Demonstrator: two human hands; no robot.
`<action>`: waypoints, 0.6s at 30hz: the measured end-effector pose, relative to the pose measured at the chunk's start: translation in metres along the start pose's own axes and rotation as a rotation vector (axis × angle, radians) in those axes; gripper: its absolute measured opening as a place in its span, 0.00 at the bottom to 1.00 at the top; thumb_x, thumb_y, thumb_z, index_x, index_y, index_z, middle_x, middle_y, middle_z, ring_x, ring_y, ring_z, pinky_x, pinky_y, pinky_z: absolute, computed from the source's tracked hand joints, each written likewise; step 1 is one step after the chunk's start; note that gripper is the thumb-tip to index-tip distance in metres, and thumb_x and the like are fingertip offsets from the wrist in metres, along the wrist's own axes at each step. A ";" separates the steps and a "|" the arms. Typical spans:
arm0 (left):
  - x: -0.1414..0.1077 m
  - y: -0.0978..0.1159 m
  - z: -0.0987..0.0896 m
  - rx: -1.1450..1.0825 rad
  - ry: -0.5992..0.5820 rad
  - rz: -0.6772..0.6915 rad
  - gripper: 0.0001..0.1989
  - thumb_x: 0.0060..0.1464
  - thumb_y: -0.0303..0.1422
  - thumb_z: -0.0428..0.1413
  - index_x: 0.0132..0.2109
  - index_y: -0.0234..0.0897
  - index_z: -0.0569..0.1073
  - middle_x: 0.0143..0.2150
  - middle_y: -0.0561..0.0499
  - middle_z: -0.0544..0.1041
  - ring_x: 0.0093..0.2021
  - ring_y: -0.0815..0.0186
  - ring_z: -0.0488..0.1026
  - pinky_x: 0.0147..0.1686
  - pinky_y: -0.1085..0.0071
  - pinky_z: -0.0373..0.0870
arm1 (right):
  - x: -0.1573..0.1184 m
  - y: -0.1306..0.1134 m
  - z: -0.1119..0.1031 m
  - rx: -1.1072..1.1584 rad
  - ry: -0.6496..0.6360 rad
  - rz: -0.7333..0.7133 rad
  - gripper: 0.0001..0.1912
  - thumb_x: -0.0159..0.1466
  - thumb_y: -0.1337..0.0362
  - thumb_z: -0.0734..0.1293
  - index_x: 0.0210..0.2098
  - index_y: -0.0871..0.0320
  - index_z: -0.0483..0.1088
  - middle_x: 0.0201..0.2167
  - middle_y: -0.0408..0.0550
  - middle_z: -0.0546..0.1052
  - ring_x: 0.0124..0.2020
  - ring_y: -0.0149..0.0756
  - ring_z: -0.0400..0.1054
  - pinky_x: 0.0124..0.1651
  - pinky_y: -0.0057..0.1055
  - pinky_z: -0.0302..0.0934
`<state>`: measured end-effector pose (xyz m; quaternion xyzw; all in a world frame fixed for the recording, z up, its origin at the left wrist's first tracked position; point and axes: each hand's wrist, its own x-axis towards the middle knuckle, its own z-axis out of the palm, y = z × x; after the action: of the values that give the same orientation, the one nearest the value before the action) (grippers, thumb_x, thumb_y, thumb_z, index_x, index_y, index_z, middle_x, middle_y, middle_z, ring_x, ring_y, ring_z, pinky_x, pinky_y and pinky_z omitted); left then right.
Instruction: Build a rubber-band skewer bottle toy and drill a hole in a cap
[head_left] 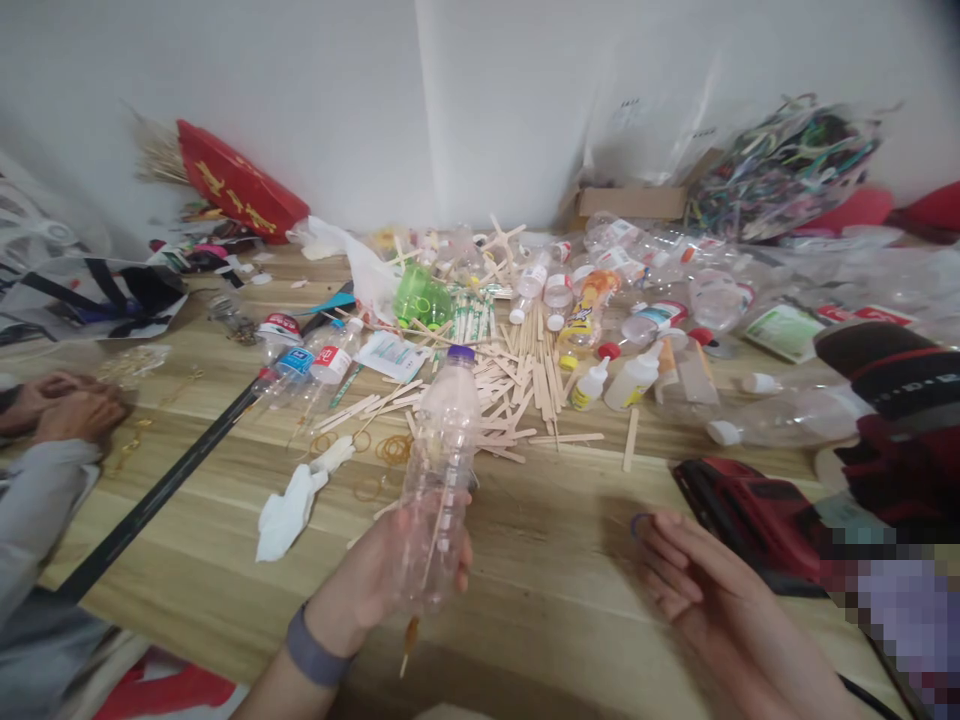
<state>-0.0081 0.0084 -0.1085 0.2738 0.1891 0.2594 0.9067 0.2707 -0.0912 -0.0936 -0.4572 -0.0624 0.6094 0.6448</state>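
My left hand [382,560] is wrapped around a clear plastic bottle [442,430], held upright over the table with its purple cap [460,354] on top. A thin stick [409,645] with a brownish wrap juts out from the bottle's bottom. To the right, my right hand [682,565] is low over the table, fingers curled together. A small dark blue ring [639,526] sits at its fingertips, apart from the bottle. Several rubber bands [394,449] and a crumpled white tissue [289,512] lie left of the bottle.
Wooden craft sticks [517,390] are heaped beyond the bottle. Glue bottles [634,378] and empty plastic bottles [787,415] fill the right side. A red and black power drill [885,430] stands at right. A black strip [161,490] separates off a co-worker's hands [75,405].
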 end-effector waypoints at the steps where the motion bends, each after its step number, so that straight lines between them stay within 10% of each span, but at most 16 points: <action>1: 0.000 -0.001 -0.002 -0.006 -0.014 -0.006 0.29 0.47 0.51 0.65 0.51 0.36 0.78 0.36 0.45 0.83 0.33 0.62 0.80 0.33 0.73 0.73 | -0.002 -0.001 -0.005 -0.007 0.025 -0.010 0.20 0.47 0.63 0.81 0.22 0.59 0.66 0.20 0.36 0.56 0.18 0.21 0.46 0.18 0.19 0.56; 10: -0.002 -0.007 -0.016 -0.025 -0.087 0.032 0.31 0.50 0.50 0.62 0.54 0.34 0.75 0.38 0.44 0.82 0.35 0.62 0.79 0.35 0.71 0.73 | -0.009 -0.014 -0.018 -0.049 0.188 -0.099 0.22 0.45 0.59 0.82 0.24 0.59 0.65 0.21 0.35 0.57 0.19 0.21 0.49 0.17 0.20 0.55; 18: -0.011 0.010 -0.016 -0.044 0.140 0.145 0.30 0.46 0.51 0.64 0.50 0.32 0.79 0.34 0.44 0.82 0.30 0.64 0.78 0.31 0.74 0.72 | -0.009 -0.017 -0.049 -0.046 0.291 -0.172 0.25 0.47 0.59 0.81 0.21 0.57 0.58 0.19 0.34 0.53 0.17 0.23 0.47 0.15 0.23 0.57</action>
<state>-0.0280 0.0158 -0.1124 0.2479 0.2260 0.3468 0.8759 0.3126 -0.1209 -0.1060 -0.5480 -0.0213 0.4778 0.6862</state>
